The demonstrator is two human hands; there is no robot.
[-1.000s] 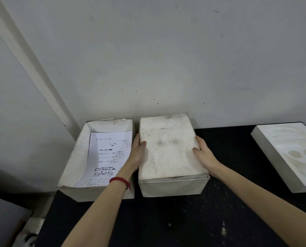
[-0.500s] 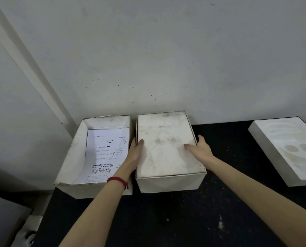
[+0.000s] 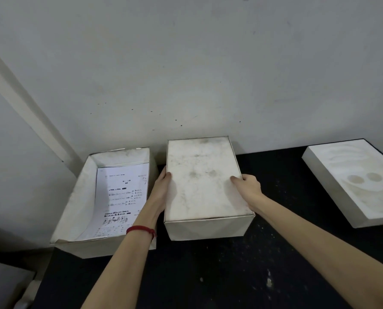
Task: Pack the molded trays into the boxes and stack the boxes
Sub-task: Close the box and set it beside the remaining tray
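Two boxes: side by side at the back of the black table [image 3: 275, 275], against the wall [image 3: 186, 63].
Middle box [image 3: 205, 227]: filled to the rim w/ a molded tray [image 3: 203, 179], flat stained back up; tray looks nearly flush w/ the box walls.
Left hand [image 3: 160, 192]: flat along the tray's left edge, thumb over the top, fingers down in the gap betw. the two boxes; pressing, not curled tight.
Right hand [image 3: 249, 186]: on the tray's right edge, fingertips spread on the top face, palm outside; also pressing rather than clutching.
Step in hand: prob. seating the tray fully into the middle box.
Open box [image 3: 79, 206]: left, no tray yet, holds a printed sheet [image 3: 121, 195]; its front left corner overhangs the table edge.
Spare tray [image 3: 351, 184]: far right, hollows up, well apart from both boxes.
Next move, my guess: let go, reach right for the spare tray, bring it to the open box; needs both hands, level carry, square w/ the walls.
Edges: little room betw. boxes for the left hand; wall right behind both.
Free room: wide bare tabletop in front and betw. middle box and spare tray.
Risk: a push on the overhanging box could tip it off.
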